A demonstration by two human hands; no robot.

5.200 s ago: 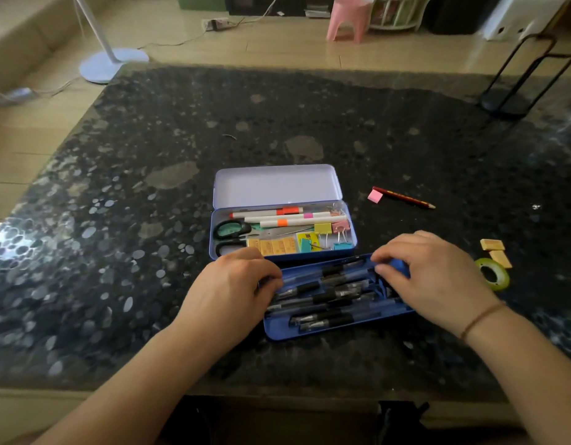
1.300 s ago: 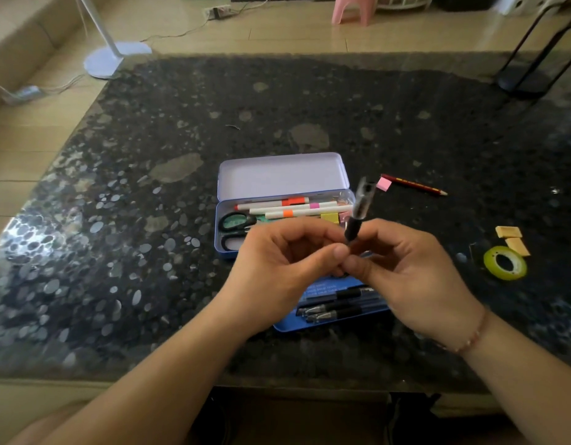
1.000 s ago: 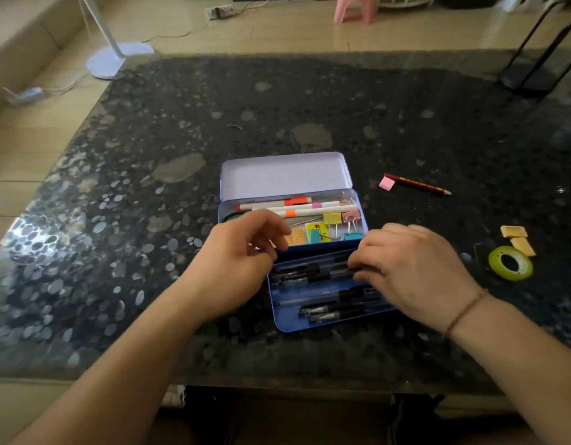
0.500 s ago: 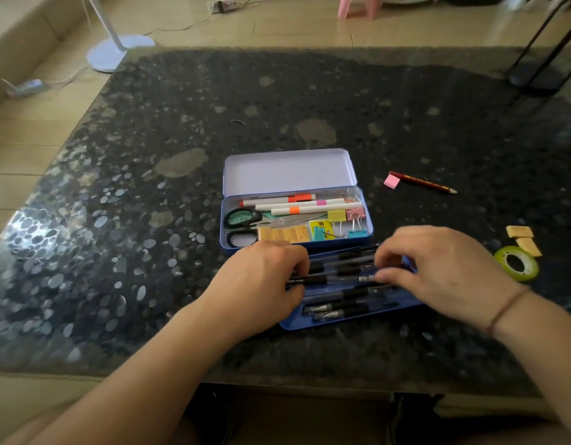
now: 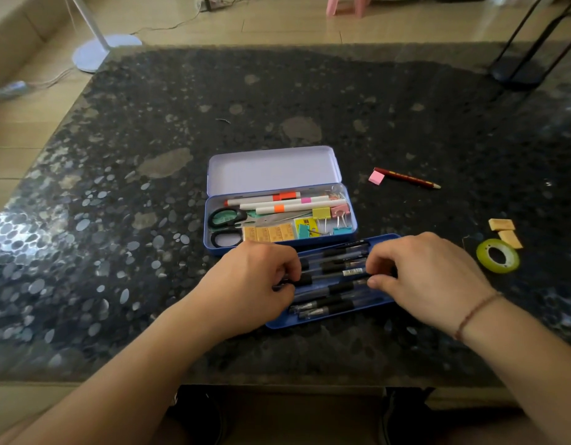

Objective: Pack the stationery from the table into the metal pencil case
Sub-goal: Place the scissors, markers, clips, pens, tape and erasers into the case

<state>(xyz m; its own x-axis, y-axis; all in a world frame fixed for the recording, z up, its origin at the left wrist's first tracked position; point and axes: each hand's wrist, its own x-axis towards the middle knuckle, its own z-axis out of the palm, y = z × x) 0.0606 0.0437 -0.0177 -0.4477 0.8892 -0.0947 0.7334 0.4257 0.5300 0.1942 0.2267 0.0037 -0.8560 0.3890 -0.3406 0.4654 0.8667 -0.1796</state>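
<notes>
The metal pencil case (image 5: pixel 271 170) lies open at the table's middle, its base holding white markers (image 5: pixel 285 202), scissors (image 5: pixel 228 218), binder clips and sticky tabs. Just in front of it sits a blue tray (image 5: pixel 329 317) with several black pens. My left hand (image 5: pixel 252 284) pinches the left end of one black pen (image 5: pixel 335 273) lying across the tray. My right hand (image 5: pixel 428 277) pinches that pen's right end with thumb and fingers. Both hands cover the tray's ends.
On the dark speckled table, a red pencil (image 5: pixel 406 178) and a pink eraser (image 5: pixel 376 177) lie to the case's right. Two yellow erasers (image 5: pixel 501 224) and a green tape roll (image 5: pixel 497 255) lie further right. A black stand (image 5: pixel 518 72) occupies the far right corner.
My hands held a pen upright above the tray, then came down; now they hold a pen flat across the tray by its ends. The case and loose items have not moved.
</notes>
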